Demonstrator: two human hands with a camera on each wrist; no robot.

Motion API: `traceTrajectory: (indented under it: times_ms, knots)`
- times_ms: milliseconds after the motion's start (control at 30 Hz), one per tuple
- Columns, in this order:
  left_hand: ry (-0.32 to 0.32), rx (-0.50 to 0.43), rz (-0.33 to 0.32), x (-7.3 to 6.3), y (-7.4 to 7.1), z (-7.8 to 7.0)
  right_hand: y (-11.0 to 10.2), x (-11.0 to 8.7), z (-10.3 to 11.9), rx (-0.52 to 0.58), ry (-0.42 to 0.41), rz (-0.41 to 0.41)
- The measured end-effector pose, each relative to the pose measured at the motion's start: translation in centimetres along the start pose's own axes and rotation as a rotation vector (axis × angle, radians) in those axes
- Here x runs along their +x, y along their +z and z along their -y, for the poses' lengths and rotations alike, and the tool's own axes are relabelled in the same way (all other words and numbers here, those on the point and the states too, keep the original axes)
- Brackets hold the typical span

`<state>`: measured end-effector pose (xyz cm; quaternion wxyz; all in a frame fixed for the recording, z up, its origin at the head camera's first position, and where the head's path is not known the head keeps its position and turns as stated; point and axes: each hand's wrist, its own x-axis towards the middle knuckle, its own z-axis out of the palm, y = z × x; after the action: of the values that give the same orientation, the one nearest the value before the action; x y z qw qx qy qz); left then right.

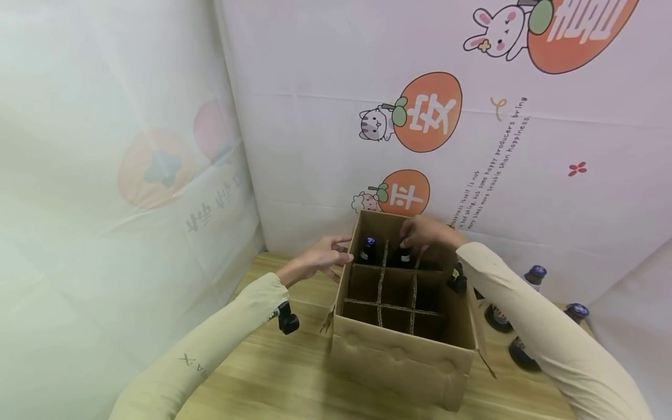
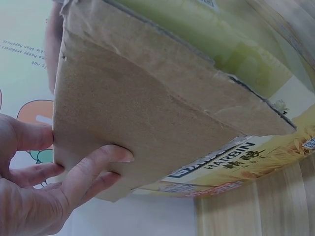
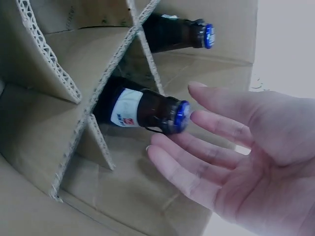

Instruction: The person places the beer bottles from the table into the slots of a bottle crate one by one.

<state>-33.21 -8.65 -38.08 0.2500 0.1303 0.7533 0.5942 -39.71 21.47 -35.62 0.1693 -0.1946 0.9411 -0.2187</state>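
Observation:
An open cardboard carton (image 1: pixel 399 361) with cardboard dividers (image 1: pixel 380 289) stands on the table. Two dark beer bottles with blue caps sit upright in its far row: one bottle (image 1: pixel 369 251) in the left compartment, another bottle (image 3: pixel 147 109) in the middle one. My right hand (image 1: pixel 422 231) is at the neck of the middle bottle. In the right wrist view its fingers (image 3: pixel 197 169) are spread loosely beside the cap, not wrapped round it. My left hand (image 1: pixel 322 256) rests at the carton's left side, fingertips (image 2: pixel 118 153) against the outer cardboard and its edge.
More blue-capped beer bottles (image 1: pixel 536 273) stand on the table right of the carton, partly hidden by my right sleeve (image 1: pixel 546 326). Carton flaps (image 1: pixel 485 350) hang outward. A printed fabric wall (image 1: pixel 325 146) rises close behind the carton. Wooden tabletop (image 1: pixel 273 373) shows at the left.

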Motion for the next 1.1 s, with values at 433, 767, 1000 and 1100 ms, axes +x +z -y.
traceTrajectory:
  times_ms: [433,767,1000,1100]
  knots:
    - [0.004,0.007,0.006,0.1,-0.1,-0.1,-2.4,-2.6,-0.5,0.21,-0.075,-0.092]
    - [0.005,0.001,-0.007,0.0,-0.2,0.3,-2.7,-4.6,-2.4,0.332,-0.063,-0.178]
    - [-0.001,-0.017,-0.007,0.1,0.0,0.3,-2.9,-6.1,-4.2,0.406,-0.04,-0.258]
    - [-0.009,-0.019,-0.011,0.1,0.0,0.3,-3.0,-6.8,-5.1,0.422,-0.043,-0.304]
